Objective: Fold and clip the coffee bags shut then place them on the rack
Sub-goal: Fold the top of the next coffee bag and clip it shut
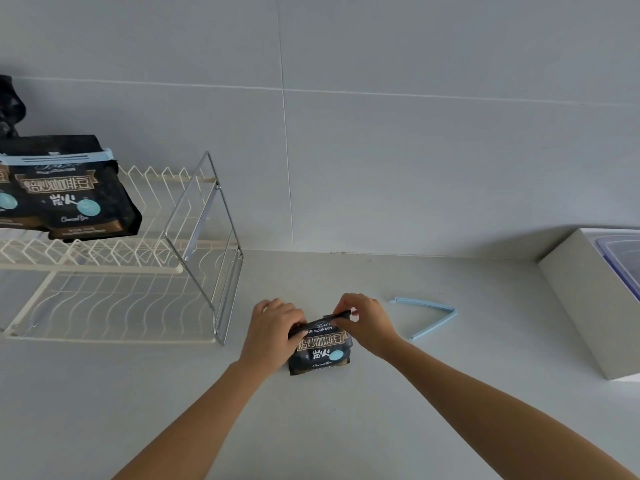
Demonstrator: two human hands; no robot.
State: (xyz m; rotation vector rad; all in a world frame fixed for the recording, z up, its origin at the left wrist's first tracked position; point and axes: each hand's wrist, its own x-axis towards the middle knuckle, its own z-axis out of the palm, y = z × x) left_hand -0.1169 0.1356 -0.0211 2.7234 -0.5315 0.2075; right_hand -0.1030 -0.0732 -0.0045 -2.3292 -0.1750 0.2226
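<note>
Head view: The unsealed coffee bag (320, 348) is being stood upright on the counter (381, 427), near the right end of the rack (104, 267) and slightly nearer the person than its front edge. The bag's top edge is being gripped at both corners. The left hand (273, 327) is being curled round the left corner, and the right hand (367, 320) is being used to pinch the right corner between thumb and fingertips. This two-point hold appears to be serving the fold: with both ends taken, the flap is being laid over evenly and the bag is being steadied against tipping.

An open blue clip (429, 317) is being left flat on the counter, farther right of the rack than the bag. Its arms are being shown spread in a V, which is judged to suit sliding it over the fold from the right-hand side.

On the upper tier of the rack, clipped bags (79, 195) are being stored upright, with a blue clip (59, 157) across their folded tops. A white box (585, 306) is being shown far right of the rack.

The fold is judged to be in progress; clipping is not yet done.
</note>
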